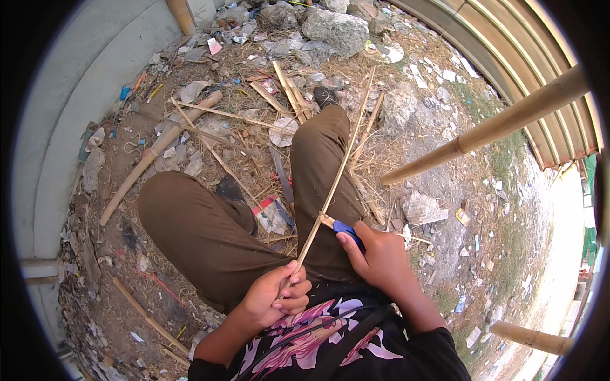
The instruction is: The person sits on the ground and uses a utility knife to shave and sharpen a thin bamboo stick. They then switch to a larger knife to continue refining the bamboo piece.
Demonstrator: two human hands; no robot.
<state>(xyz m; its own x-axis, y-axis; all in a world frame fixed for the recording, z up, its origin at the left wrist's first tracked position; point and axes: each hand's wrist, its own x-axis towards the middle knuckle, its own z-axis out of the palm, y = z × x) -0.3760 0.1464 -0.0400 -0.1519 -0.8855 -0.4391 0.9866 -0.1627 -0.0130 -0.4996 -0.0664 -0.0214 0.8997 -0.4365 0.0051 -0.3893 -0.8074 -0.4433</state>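
Note:
Wrapped round the lower end of a long thin bamboo strip [341, 171] is my left hand [278, 297], close to my lap. From there the strip slants up and away to the right, passing over my right thigh. My right hand [379, 257] grips a blue-handled box cutter [347, 232], thumb along the handle. The cutter's front end meets the strip partway up, where a small curl of shaving seems to stand; the blade's edge is too small to make out. Both my legs, in brown trousers, are bent on either side of the strip.
A thick bamboo pole [495, 127] juts in from the right, and another pole end [530, 338] lies below it. Split bamboo pieces and a bamboo pole [155, 149] rest on littered ground ahead. Rocks [335, 32] stand at the back, a grey wall [76, 95] at left.

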